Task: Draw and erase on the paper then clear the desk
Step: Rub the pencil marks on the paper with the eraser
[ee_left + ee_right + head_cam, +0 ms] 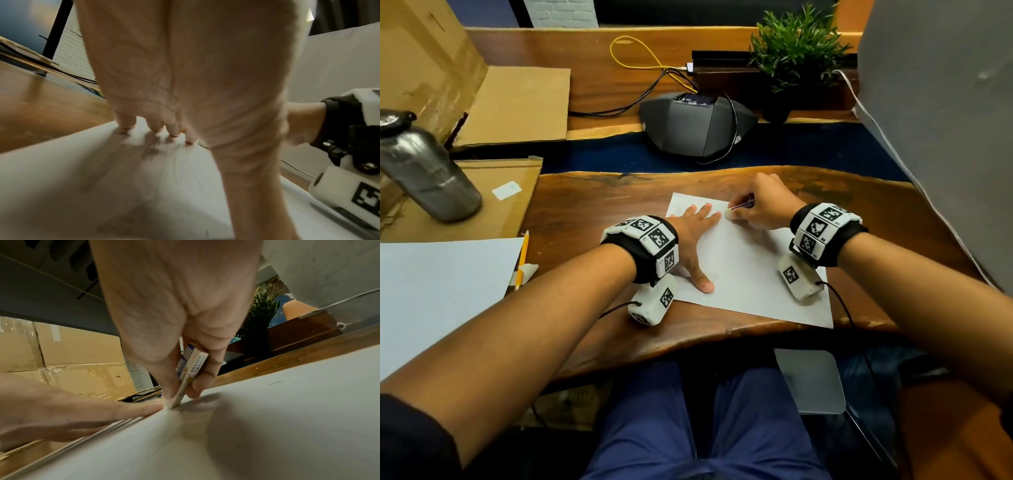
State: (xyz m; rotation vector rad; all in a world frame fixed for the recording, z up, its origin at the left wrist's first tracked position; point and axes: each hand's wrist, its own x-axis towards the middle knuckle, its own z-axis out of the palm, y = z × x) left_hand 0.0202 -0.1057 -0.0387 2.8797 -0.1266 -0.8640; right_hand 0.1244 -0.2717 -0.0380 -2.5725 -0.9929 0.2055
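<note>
A white sheet of paper [750, 274] lies on the wooden desk [599, 212] in front of me. My left hand [695, 229] lies flat on it, fingers straight, thumb spread toward me. My right hand [760, 205] pinches a white eraser [732, 213] in a blue-printed sleeve, its tip down on the paper near the far edge, right beside my left fingertips [714, 214]. The right wrist view shows the eraser [189, 374] held between thumb and fingers, pressed on the paper [267, 418]. Faint pencil lines show on the paper [144, 178] in the left wrist view. A yellow pencil [522, 260] lies to the left.
A second white sheet [438, 294] lies at the left. A metal bottle [424, 168] stands on flat cardboard [493, 192]. A black conference phone [695, 126] with cables and a potted plant [794, 54] sit at the back. A grey panel [941, 120] is at the right.
</note>
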